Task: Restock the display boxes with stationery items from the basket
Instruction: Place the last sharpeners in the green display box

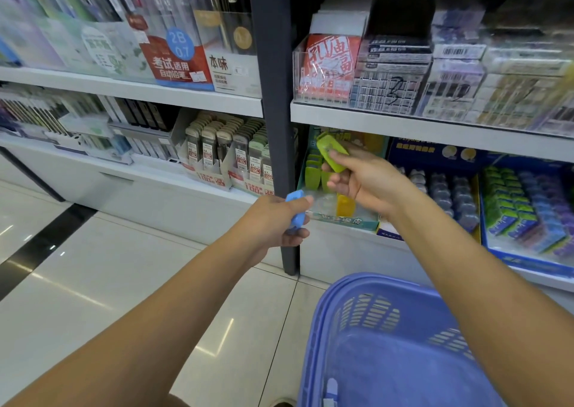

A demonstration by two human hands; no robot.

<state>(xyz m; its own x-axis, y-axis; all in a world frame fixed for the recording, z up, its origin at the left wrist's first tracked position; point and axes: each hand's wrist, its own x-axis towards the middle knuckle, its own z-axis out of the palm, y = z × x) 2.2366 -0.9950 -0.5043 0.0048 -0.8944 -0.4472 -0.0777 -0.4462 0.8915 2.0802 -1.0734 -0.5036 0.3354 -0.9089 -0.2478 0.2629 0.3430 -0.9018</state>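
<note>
— From the head camera, what are the hands doing?

— The left hand [273, 225] sits near the middle of the frame, fingers curled round a small blue item [295, 212]. The right hand [365, 183], at about one o'clock from it, pinches a lime-green item [331, 153] between thumb and fingers. The item is tilted, with its upper end toward eleven o'clock.

— And the display box?

— The teal display box [341, 222] stands on the bottom shelf just behind both hands, right of the dark shelf post [276, 96]. Green pieces [312, 173] stand at its nine o'clock side, and a yellow piece [345, 205] sits toward its front. The lime-green item is over the box's back part; whether it touches anything there, I cannot tell.

— The basket?

— The blue basket [323, 329] fills the five o'clock corner, under the right forearm. One pale-blue item [331, 388] lies against its near wall, at six o'clock.

— Anything beside the box?

— At three o'clock, a dark blue tray [528, 262] holds rows of wrapped goods. At ten o'clock, carded packs [217, 155] stand in cartons.
</note>
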